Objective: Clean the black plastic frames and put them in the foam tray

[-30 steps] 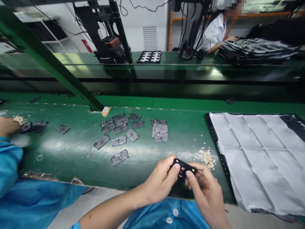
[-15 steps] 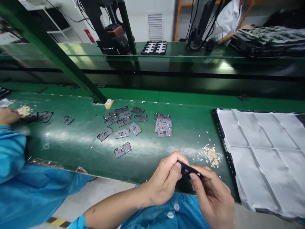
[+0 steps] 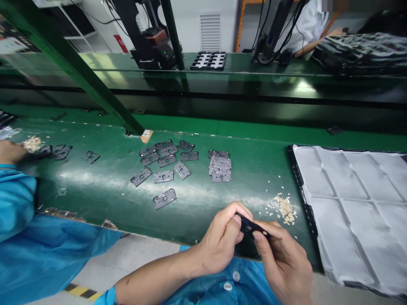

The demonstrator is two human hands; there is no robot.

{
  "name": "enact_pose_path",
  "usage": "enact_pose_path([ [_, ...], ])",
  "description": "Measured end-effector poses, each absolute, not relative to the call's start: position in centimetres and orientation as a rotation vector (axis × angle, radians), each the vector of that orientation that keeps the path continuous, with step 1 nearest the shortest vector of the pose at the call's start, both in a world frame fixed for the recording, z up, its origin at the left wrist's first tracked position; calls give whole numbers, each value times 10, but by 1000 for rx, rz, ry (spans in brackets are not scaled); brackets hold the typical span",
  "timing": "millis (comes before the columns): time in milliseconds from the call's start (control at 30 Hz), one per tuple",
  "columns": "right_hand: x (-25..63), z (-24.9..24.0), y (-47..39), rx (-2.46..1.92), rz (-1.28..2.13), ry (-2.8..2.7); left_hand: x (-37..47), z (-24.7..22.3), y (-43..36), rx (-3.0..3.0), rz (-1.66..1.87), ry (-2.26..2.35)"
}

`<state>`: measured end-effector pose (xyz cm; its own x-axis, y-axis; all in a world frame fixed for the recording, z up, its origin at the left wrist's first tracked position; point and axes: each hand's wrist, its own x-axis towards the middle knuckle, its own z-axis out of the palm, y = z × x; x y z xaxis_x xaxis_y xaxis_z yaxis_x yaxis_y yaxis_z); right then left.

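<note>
Near the table's front edge, my left hand [image 3: 222, 239] and my right hand [image 3: 282, 258] hold a black plastic part [image 3: 251, 226] between them. My left fingers are closed on its left end, and my right thumb and fingers pinch its right end, beside a small pale piece. Beyond my hands lies an overlapping stack of dark flat parts [image 3: 220, 166]. Several similar loose parts [image 3: 163, 176] are spread to its left, one of them [image 3: 164, 198] closer to the front edge. A pile of small beige pieces [image 3: 286, 209] sits to the right of my hands.
A large tray with a whitish liner [image 3: 356, 212] covers the right side. A green post [image 3: 79, 76] slants over the left. At far left, a co-worker's hand [image 3: 11, 152] is by another beige pile [image 3: 32, 144]. Behind, a black machine [image 3: 155, 48] and another person's arm [image 3: 307, 47] show.
Both hands keep their hold on the black part, which looks tilted slightly differently. The view has shifted a little, moving the table items slightly in the picture.
</note>
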<state>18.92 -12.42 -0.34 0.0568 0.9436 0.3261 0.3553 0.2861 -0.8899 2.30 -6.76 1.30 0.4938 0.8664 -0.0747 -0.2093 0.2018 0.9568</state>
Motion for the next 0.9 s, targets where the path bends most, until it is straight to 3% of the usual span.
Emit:
enact_pose_path([
  [900,188,-4,-120,-1200,597,-1586,25,7,-70,1148,913,748],
])
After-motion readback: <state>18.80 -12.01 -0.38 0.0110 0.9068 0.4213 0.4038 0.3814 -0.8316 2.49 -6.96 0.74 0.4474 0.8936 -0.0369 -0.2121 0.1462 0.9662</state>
